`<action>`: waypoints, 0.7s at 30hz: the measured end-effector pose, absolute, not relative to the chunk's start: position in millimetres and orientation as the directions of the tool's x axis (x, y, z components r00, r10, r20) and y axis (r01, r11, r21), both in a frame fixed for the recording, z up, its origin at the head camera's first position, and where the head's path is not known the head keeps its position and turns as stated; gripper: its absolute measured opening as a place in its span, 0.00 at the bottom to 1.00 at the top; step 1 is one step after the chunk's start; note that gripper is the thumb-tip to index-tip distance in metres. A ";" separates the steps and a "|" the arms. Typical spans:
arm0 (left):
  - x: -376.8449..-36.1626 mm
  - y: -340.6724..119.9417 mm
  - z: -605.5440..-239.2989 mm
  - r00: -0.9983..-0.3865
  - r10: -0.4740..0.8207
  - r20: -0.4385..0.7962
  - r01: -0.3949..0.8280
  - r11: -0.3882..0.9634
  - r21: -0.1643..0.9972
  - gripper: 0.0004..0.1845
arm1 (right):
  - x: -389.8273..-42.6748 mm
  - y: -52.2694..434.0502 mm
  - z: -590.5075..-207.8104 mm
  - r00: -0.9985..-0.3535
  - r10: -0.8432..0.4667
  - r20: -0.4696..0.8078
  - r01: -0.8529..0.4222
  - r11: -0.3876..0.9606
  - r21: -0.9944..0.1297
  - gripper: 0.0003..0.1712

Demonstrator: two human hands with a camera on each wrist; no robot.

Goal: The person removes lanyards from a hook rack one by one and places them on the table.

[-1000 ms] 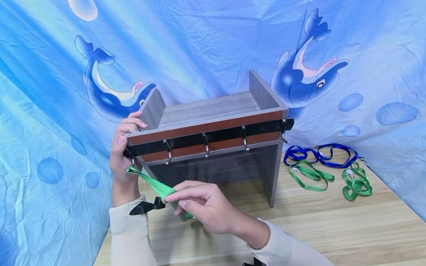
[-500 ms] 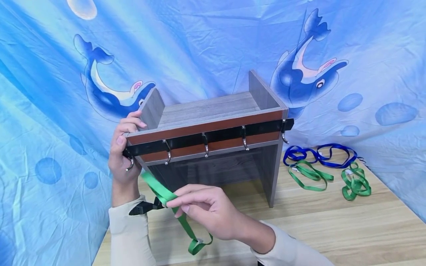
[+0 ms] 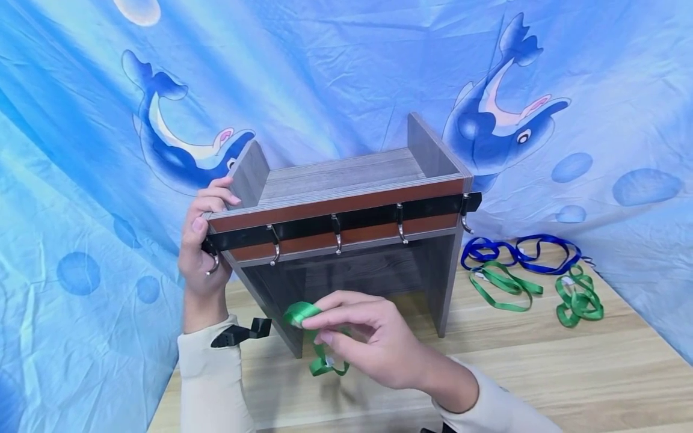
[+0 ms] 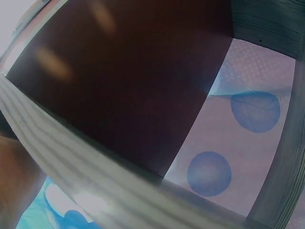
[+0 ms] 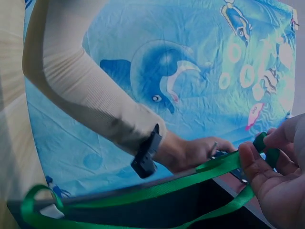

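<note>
My right hand (image 3: 373,340) pinches a green ribbon lanyard (image 3: 300,313) between thumb and fingers, in front of the shelf's lower left side. Its loop hangs below the hand, with a small white tag near the bottom. The right wrist view shows the lanyard (image 5: 157,188) stretching from the fingers in a long loop. My left hand (image 3: 203,246) grips the upper left corner of a grey wooden shelf (image 3: 346,174), fingers over the side and thumb at the front. A black rail (image 3: 368,215) with several silver hooks crosses the shelf's front. No lanyard hangs on these hooks.
On the wooden table (image 3: 541,361), right of the shelf, lie blue lanyards (image 3: 549,269), a loose green lanyard (image 3: 506,285) and a bunched green lanyard (image 3: 580,300). A blue dolphin-print curtain (image 3: 346,72) hangs behind and at the left.
The green lanyard has come off the leftmost hook. My right hand has carried it rightward, away from the hook. My left hand keeps its grip on the shelf.
</note>
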State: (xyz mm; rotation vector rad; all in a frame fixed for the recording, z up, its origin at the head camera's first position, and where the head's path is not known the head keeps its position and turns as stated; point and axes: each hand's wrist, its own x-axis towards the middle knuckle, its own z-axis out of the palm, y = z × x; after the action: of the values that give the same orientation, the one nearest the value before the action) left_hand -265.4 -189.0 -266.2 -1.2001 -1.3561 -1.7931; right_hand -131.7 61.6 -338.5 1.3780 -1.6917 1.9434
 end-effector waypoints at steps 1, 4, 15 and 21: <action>-265.2 -189.0 -266.0 -0.424 0.063 0.903 0.852 -0.311 0.422 0.16 | -131.5 65.0 -337.6 -0.534 -0.391 0.750 -0.693 -0.306 -0.653 0.14; -264.7 -188.9 -265.6 -0.427 0.060 0.903 0.851 -0.312 0.423 0.16 | -131.7 76.5 -335.5 -0.518 -0.375 0.769 -0.723 -0.289 -0.627 0.15; -265.5 -188.5 -266.8 -0.433 0.049 0.900 0.852 -0.305 0.426 0.16 | -129.2 120.5 -331.4 -0.479 -0.289 0.829 -0.789 -0.272 -0.551 0.21; -265.1 -188.1 -267.8 -0.437 0.041 0.899 0.850 -0.308 0.427 0.16 | -125.4 141.1 -328.6 -0.493 -0.244 0.835 -0.801 -0.247 -0.546 0.23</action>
State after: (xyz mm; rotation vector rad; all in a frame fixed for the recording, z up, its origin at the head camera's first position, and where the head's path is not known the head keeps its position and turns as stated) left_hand -265.1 -188.1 -267.8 -1.1667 -1.3482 -1.8043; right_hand -125.4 141.1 -328.6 1.2605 -1.5930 1.7890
